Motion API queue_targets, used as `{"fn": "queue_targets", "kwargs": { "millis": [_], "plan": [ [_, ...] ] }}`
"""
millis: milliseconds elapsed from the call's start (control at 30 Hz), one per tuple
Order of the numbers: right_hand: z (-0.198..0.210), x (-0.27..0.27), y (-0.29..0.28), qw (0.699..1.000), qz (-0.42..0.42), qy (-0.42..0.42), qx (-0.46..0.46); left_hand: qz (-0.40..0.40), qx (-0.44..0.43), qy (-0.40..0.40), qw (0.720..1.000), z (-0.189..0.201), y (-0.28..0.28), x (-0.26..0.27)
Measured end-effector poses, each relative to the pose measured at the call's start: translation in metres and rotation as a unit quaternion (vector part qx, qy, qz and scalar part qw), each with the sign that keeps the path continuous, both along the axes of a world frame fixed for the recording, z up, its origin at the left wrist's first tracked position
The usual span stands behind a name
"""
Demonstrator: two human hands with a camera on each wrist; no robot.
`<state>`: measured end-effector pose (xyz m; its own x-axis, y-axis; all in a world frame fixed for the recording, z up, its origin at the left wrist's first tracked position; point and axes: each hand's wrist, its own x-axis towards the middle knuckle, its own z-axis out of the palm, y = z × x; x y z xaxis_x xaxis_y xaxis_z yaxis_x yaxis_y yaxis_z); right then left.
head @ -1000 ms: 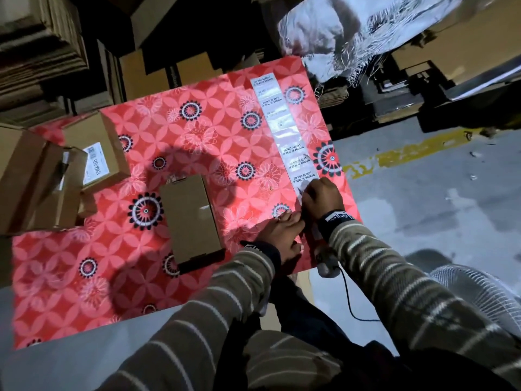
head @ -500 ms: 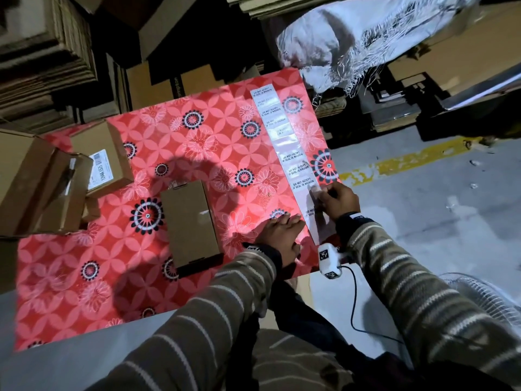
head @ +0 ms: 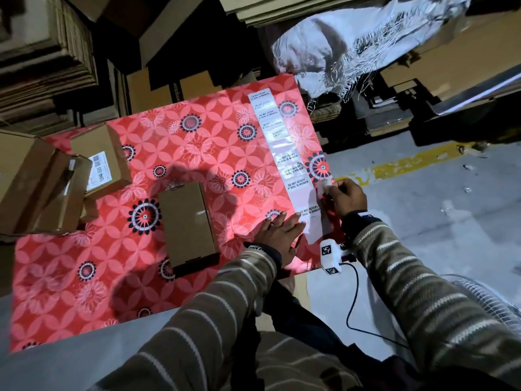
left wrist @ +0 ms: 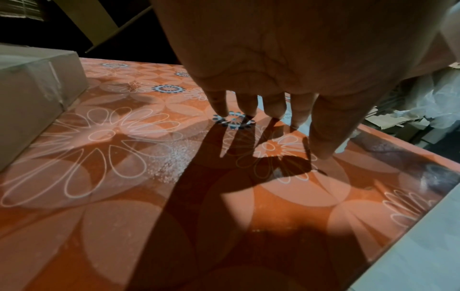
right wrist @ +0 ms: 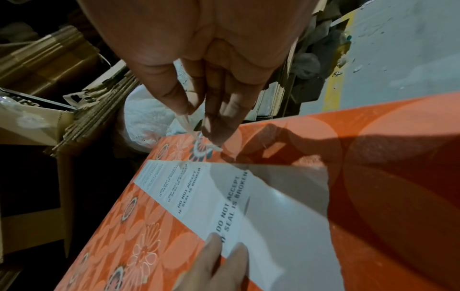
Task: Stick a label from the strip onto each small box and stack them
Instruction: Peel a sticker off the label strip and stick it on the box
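A long white label strip (head: 284,153) lies along the right side of the red flowered table (head: 118,292). My right hand (head: 329,191) pinches a peeled label (head: 324,185) between thumb and fingers, just off the strip's right edge. In the right wrist view the label (right wrist: 187,122) hangs from the fingertips (right wrist: 174,102) above the strip (right wrist: 199,196). My left hand (head: 284,221) lies flat with straight fingers, pressing the strip's near end. A plain brown small box (head: 187,224) lies mid-table, left of both hands.
Several brown boxes are heaped at the table's left edge, one with a white barcode label (head: 97,172). Flattened cartons and a plastic sack (head: 352,43) stand behind the table. A white tagged device (head: 330,256) with a cable hangs at the near right corner.
My right hand has pulled a label off the strip and moved right and farther away with it. My left hand has gone from curled to flat on the strip's near end.
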<state>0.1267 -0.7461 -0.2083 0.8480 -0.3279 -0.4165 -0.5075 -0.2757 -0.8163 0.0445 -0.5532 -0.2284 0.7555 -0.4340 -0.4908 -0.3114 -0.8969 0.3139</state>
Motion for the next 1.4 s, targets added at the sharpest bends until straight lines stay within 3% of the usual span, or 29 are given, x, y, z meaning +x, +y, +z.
{"fn": "queue_targets", "kwargs": {
  "millis": [167, 367, 600, 700, 867, 1067, 1400],
  "plan": [
    [0.013, 0.001, -0.001, 0.999, 0.002, -0.030, 0.023, 0.001, -0.013, 0.009, 1.000, -0.001, 0.002, 0.003],
    [0.029, -0.008, 0.022, 0.988, 0.032, -0.047, 0.142, 0.033, -0.085, -0.046, 0.995, 0.011, 0.014, 0.002],
    [0.028, -0.007, 0.076, 0.977, 0.122, -0.045, 0.169, 0.088, -0.135, -0.114, 0.980, 0.028, 0.098, -0.015],
    [0.027, -0.014, 0.105, 0.971, 0.153, -0.026, 0.184, 0.131, -0.104, -0.132, 0.977, 0.032, 0.139, -0.037],
    [0.026, -0.030, 0.154, 0.966, 0.189, -0.003, 0.176, 0.212, -0.042, -0.097, 0.972, 0.029, 0.197, -0.056],
    [0.011, -0.045, 0.205, 0.972, 0.184, 0.040, 0.140, 0.185, 0.056, -0.081, 0.978, 0.035, 0.227, -0.036],
    [0.000, -0.055, 0.255, 0.989, 0.134, 0.031, 0.053, 0.195, 0.001, -0.038, 0.980, 0.023, 0.248, -0.015]
  ]
}}
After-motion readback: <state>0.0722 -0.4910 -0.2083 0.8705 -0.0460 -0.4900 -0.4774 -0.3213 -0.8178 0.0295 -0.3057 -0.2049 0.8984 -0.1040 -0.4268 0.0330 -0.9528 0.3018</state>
